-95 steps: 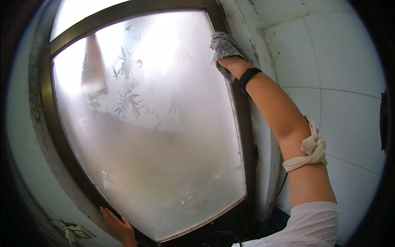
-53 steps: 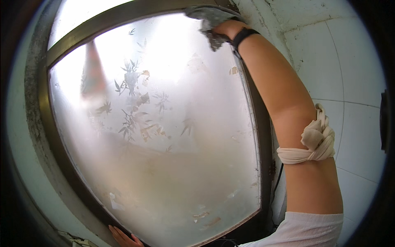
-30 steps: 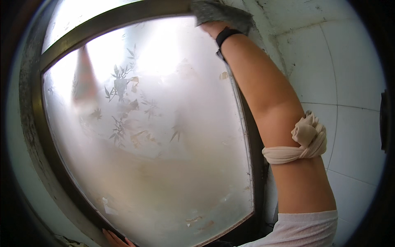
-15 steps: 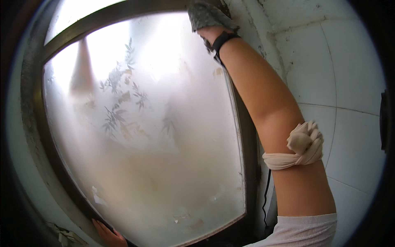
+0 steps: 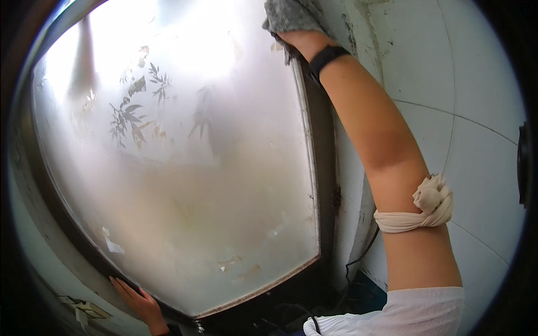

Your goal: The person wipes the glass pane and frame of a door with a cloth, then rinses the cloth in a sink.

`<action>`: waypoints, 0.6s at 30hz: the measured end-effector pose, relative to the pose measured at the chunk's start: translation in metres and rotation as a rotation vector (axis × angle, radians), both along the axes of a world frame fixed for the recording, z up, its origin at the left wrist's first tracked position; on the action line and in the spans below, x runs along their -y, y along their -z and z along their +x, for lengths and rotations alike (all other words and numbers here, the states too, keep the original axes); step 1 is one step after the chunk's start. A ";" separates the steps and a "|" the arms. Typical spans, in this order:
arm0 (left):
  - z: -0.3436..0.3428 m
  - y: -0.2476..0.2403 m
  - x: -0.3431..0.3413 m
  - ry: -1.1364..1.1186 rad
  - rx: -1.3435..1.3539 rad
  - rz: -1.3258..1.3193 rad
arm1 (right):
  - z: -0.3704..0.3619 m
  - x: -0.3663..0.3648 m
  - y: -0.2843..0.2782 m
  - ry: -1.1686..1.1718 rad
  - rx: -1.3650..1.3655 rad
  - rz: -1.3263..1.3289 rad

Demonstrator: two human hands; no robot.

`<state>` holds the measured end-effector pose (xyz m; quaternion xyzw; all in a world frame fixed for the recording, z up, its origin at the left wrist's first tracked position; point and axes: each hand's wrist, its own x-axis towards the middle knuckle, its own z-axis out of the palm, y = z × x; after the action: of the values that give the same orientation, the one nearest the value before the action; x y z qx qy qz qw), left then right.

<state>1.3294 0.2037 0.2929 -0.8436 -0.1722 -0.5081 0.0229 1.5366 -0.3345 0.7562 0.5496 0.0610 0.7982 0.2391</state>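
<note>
A frosted window pane (image 5: 185,190) with faded leaf prints and peeling patches fills the left and middle. At its upper right edge, my right hand (image 5: 305,40) presses a grey cloth (image 5: 291,15) to the border between glass and dark frame (image 5: 320,162). The cloth covers most of its fingers. My left hand (image 5: 139,302) rests at the lower left, its fingers stretched out flat along the window's edge. It holds nothing.
White wall tiles (image 5: 482,162) run down the right side. A white socket (image 5: 92,309) with a plug is on the wall at lower left. A black cable (image 5: 358,260) hangs below the frame's right side, and a dark round-edged thing (image 5: 523,165) shows at the far right.
My right hand has slid the cloth down along the window's right edge. The view has shifted, so the pane sits further up and left, and more of my left hand shows.
</note>
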 end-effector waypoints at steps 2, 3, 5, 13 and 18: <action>-0.006 0.001 -0.005 -0.038 -0.022 -0.015 | -0.032 -0.022 0.052 -0.059 -0.083 0.114; -0.002 0.001 -0.005 -0.002 0.016 0.023 | -0.035 -0.015 0.065 0.122 -0.330 0.171; 0.002 0.002 -0.004 0.045 0.039 0.055 | -0.021 -0.004 0.102 0.317 -0.588 0.229; -0.001 -0.005 -0.006 0.099 0.075 0.049 | -0.030 -0.015 0.302 0.263 -0.551 0.135; 0.004 0.004 -0.018 0.154 0.129 0.109 | -0.062 0.005 0.336 0.012 -0.882 0.116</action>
<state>1.3330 0.2215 0.2885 -0.8173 -0.0800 -0.5703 0.0182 1.4749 -0.3397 0.4197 0.8505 0.1090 0.4880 0.1634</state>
